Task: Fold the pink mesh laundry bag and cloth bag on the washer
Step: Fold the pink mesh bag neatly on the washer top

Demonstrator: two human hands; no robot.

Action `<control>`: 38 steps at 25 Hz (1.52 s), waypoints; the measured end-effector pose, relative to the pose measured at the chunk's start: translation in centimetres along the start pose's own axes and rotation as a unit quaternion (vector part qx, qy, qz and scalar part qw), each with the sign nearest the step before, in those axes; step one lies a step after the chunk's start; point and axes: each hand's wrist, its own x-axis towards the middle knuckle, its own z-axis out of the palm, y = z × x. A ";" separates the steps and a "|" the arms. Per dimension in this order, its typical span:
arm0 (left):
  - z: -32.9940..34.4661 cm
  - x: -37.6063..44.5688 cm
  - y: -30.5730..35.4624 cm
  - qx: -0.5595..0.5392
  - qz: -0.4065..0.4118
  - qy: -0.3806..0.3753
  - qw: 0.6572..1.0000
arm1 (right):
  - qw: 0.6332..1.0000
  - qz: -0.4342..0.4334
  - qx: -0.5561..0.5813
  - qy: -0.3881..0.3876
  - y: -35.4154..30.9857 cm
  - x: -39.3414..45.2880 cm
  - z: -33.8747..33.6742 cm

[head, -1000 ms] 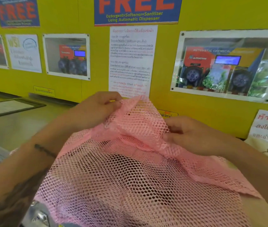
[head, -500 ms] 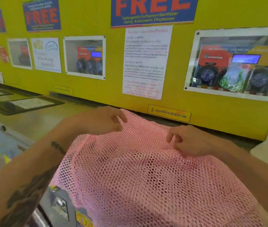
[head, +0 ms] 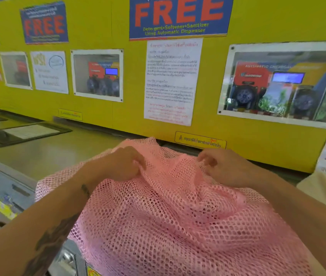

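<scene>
The pink mesh laundry bag lies spread over the washer top, its near part hanging over the front edge. My left hand pinches the mesh near its far left edge. My right hand pinches the far right edge, fingers curled into the netting. A loose fold bunches between the two hands. The cream cloth bag lies at the right, partly cut off by the frame.
A yellow wall with posters and dispenser windows rises right behind the washer. A dark framed lid panel sits in the neighbouring washer top at left. The grey control panel is at lower left.
Both hands have lowered the mesh bag from mid-air onto the washer top and moved apart toward its far edge. The view has shifted left and down.
</scene>
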 end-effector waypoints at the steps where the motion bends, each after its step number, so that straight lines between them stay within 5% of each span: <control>1: 0.2 -0.1 -0.2 0.017 -0.005 0.012 1.000 | 0.998 0.024 -0.025 -0.055 0.8 0.0 0.6; 5: -1.0 -0.7 -0.7 0.078 -0.054 0.065 0.993 | 0.996 0.002 0.021 -0.082 1.1 -0.3 2.0; 10: -4.5 -2.0 0.8 0.045 -0.086 -0.033 0.995 | 0.996 -0.031 0.038 -0.077 -0.4 0.2 3.4; 12: -5.3 -1.8 0.9 -0.017 -0.085 0.025 0.996 | 0.997 -0.021 0.016 -0.076 -0.1 0.5 2.9; 15: -4.9 0.0 -0.4 -0.066 -0.088 0.126 0.986 | 0.995 -0.018 -0.038 0.092 0.7 1.2 0.3; 18: -3.2 2.7 -2.9 -0.015 -0.095 0.098 0.990 | 0.955 -0.048 -0.082 0.281 1.5 0.9 -2.7; 19: -2.5 3.3 -3.6 0.002 -0.100 0.077 0.992 | 0.965 -0.039 -0.120 0.231 1.8 0.6 -3.8; 21: -1.4 4.1 -4.3 0.016 -0.101 0.031 0.994 | 0.981 0.064 -0.160 -0.092 1.8 -0.3 -5.6; 22: -0.9 4.3 -4.4 0.016 -0.102 0.001 0.995 | 0.953 0.126 -0.142 -0.235 1.6 -0.7 -6.0; 23: -0.6 4.3 -4.3 0.019 -0.106 -0.032 0.994 | 0.936 0.151 -0.124 -0.292 1.7 -0.8 -6.2; 28: -0.7 4.3 -4.1 -0.011 -0.146 -0.102 0.984 | 0.988 0.109 -0.105 0.008 3.7 3.4 -4.2; 34: -2.0 4.6 -6.0 -0.010 -0.143 0.130 0.981 | 0.966 0.122 -0.215 -0.077 5.6 8.7 0.5; 38: -2.0 4.2 -6.8 0.044 -0.176 0.085 0.980 | 0.960 0.176 -0.200 -0.092 7.0 9.0 2.3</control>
